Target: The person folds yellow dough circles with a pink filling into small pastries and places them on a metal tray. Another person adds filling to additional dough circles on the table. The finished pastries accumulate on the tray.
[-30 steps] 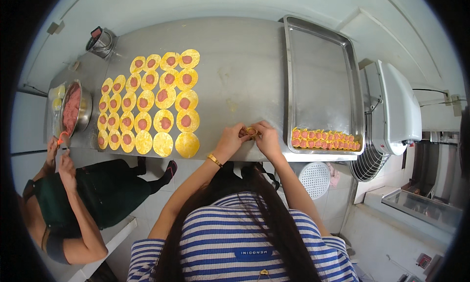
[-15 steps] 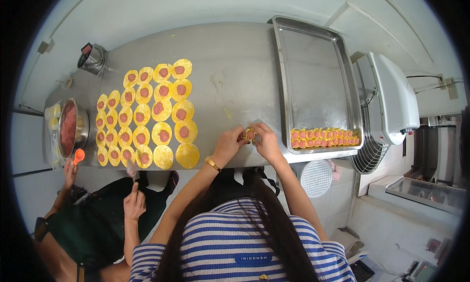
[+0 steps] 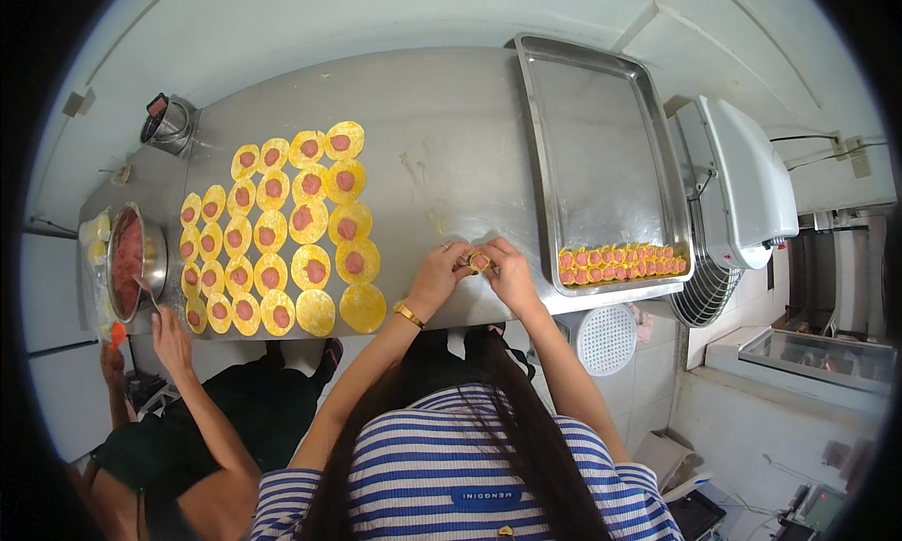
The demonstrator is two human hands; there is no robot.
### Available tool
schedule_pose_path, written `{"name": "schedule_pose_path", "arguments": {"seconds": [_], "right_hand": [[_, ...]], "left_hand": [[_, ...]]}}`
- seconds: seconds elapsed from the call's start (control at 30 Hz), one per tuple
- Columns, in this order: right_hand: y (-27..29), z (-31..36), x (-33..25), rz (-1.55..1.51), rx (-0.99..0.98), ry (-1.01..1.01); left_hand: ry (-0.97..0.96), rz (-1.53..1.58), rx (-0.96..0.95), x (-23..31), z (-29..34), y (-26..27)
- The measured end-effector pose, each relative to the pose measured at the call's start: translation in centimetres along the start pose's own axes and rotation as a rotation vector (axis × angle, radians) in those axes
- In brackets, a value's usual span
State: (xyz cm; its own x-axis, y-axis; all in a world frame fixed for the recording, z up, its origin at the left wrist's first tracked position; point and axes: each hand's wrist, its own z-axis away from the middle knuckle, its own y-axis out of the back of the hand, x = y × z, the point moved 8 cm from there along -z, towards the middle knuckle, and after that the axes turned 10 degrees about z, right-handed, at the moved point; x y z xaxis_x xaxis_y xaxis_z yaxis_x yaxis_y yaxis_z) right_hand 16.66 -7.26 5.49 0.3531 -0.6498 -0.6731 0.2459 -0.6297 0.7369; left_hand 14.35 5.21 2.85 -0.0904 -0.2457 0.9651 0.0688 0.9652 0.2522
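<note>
Nearest is the person's blue-and-white striped knitted top point(image 3: 404, 461); past it, at the near edge of the grey metal counter point(image 3: 423, 146), are the person's left hand point(image 3: 437, 276), with a gold-coloured band point(image 3: 408, 314) at the wrist, and right hand point(image 3: 508, 276). Both have their fingers curled in, gripping between them a small yellow-skinned dumpling point(image 3: 478, 261) with pink filling showing at its top. Left of them lie two plain round yellow wrappers point(image 3: 363, 309); to the right, a large rectangular metal tray point(image 3: 534, 132) holds rows of pink-topped yellow dumplings point(image 3: 620, 265) along its near end. Beyond the plain wrappers and farther left spread filled round yellow wrappers point(image 3: 310, 266), each with a dab of pink. Farther left still, a co-worker's hand point(image 3: 171, 342) holds a slim utensil point(image 3: 147, 289) reaching into a round metal bowl point(image 3: 156, 254) of pink filling point(image 3: 126, 259). Farthest back, a silvery metal pail point(image 3: 167, 130) stands near the wall
</note>
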Motion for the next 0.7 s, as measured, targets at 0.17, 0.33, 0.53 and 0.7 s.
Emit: {"name": "schedule_pose_path", "arguments": {"seconds": [0.17, 0.33, 0.53, 0.7], "right_hand": [[0.5, 0.0, -0.7, 0.016, 0.056, 0.06], [0.1, -0.3, -0.8, 0.062, 0.033, 0.084], [0.3, -0.2, -0.3, 0.086, 0.02, -0.006], [-0.4, -0.6, -0.5, 0.164, -0.031, 0.006]], "left_hand": [[0.05, 0.074, 0.016, -0.6, 0.1, 0.3], [-0.022, 0.083, 0.051, -0.1, 0.2, 0.4], [-0.02, 0.074, 0.069, -0.3, 0.2, 0.7], [-0.018, 0.064, 0.076, -0.1, 0.2, 0.7]]}}
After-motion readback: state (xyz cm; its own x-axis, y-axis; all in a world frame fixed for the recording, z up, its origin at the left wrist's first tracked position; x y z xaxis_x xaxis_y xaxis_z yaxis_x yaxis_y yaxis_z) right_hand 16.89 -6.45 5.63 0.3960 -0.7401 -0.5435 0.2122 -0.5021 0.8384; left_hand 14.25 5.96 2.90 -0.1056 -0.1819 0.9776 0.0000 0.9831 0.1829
